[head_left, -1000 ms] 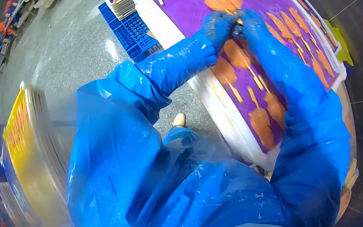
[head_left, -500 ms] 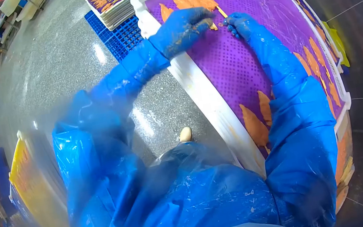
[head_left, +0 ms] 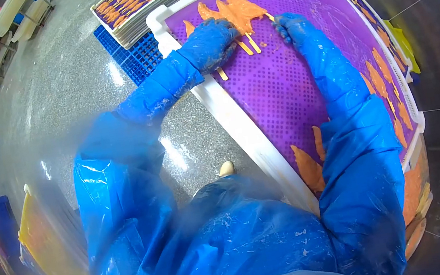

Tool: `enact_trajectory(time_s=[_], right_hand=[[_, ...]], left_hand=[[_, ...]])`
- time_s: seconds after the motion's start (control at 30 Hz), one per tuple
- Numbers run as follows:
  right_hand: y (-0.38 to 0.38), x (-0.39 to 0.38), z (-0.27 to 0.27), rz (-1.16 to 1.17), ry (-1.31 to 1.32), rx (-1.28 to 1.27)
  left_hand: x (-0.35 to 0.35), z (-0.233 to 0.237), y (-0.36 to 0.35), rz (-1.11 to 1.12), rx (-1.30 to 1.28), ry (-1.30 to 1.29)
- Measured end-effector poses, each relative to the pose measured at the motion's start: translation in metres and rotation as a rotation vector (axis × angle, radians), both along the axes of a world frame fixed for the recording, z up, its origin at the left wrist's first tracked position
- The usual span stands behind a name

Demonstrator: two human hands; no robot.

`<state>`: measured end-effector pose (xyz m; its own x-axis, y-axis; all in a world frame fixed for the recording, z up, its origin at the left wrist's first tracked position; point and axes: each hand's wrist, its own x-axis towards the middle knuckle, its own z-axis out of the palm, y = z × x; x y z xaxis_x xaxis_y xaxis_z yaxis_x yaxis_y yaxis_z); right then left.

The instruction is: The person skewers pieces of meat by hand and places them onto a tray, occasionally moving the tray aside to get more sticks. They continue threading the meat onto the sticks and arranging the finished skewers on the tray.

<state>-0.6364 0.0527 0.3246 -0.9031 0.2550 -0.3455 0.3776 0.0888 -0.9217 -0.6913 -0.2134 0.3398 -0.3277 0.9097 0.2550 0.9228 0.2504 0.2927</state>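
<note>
Orange-coated meat skewers lie on a purple perforated mat in a white-rimmed tray (head_left: pixel 256 149). My left hand (head_left: pixel 211 45), in a soiled blue glove, bends its fingers over a meat skewer (head_left: pixel 207 10) near the tray's left rim. Pale flat sticks poke out from beneath that hand, and its fingertips are partly hidden. To the right, my right hand (head_left: pixel 293 28) pinches the stick end of another meat skewer (head_left: pixel 243 9), whose meat lies against its neighbours. More skewers (head_left: pixel 309 168) rest beside my right forearm, partly covered by the sleeve.
Further skewers (head_left: pixel 377 78) lie along the tray's right side. Beyond the left rim, a stack of filled trays (head_left: pixel 146 14) stands on a blue pallet (head_left: pixel 126 51). A yellow-edged stack (head_left: pixel 46 240) is at lower left, above a wet grey floor (head_left: pixel 72 74).
My left hand has shifted left and toward me, uncovering several sticks. The right hand stays near the same place, and the skewer at its fingers now slants more sideways.
</note>
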Motion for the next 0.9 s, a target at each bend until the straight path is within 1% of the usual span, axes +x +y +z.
enact_trajectory(time_s=[0.1,0.2,0.27,0.3,0.37,0.5,0.6,0.67,0.7,0.77,0.8,0.87,0.9], right_hand=[[0.019,0.018,0.004,-0.081,0.063,0.029],[0.032,0.02,0.004,-0.159,0.142,0.062],[0.033,0.018,-0.001,-0.271,0.273,0.117],[0.035,0.015,-0.002,-0.27,0.268,0.112],[0.033,0.012,-0.008,-0.177,0.12,0.049],[0.027,0.012,-0.001,-0.13,0.074,0.036],[0.024,0.014,0.002,-0.102,0.089,-0.031],[0.024,0.013,-0.003,-0.061,-0.021,0.033],[0.024,0.011,-0.005,-0.06,-0.023,0.03],[0.024,0.006,-0.009,-0.051,-0.05,0.178],[0.027,0.003,-0.011,-0.052,-0.051,0.176],[0.032,-0.001,-0.012,0.005,-0.086,0.275],[0.036,0.001,-0.009,0.006,-0.086,0.272]], left_hand=[[0.008,0.003,0.004,-0.012,0.021,0.011],[0.008,0.0,0.003,-0.017,0.006,-0.053],[0.011,-0.002,-0.001,-0.018,0.058,-0.048],[0.009,0.002,0.001,-0.019,0.046,-0.02],[0.009,0.003,0.003,-0.026,0.051,-0.022],[0.005,0.001,0.004,-0.016,0.057,-0.006],[0.008,0.001,0.004,-0.03,0.085,-0.014],[0.01,0.0,0.002,-0.034,0.091,-0.014],[0.01,-0.001,0.002,-0.038,0.1,-0.008],[0.009,-0.004,0.004,-0.03,0.09,0.001],[0.009,-0.004,0.005,-0.025,0.082,0.012],[0.007,-0.005,0.007,-0.032,0.082,0.012],[0.008,-0.004,0.007,-0.039,0.085,0.012]])
